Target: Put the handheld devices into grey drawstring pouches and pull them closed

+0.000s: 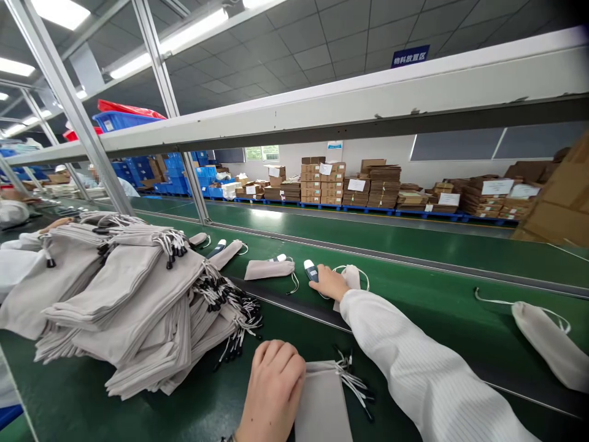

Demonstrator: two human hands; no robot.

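In the head view, the right hand [332, 283] reaches across the green surface [427, 301] and touches a small dark-grey and white plastic device [311, 271], its fingers close together; whether they grip it, I cannot tell. Lifting it would call for a pinch along its sides. The white end points away and slightly left, the long axis slanting back towards the fingers. The left hand [276, 387] is curled beside a flat light-grey fabric pouch [321, 402], its grip hidden.
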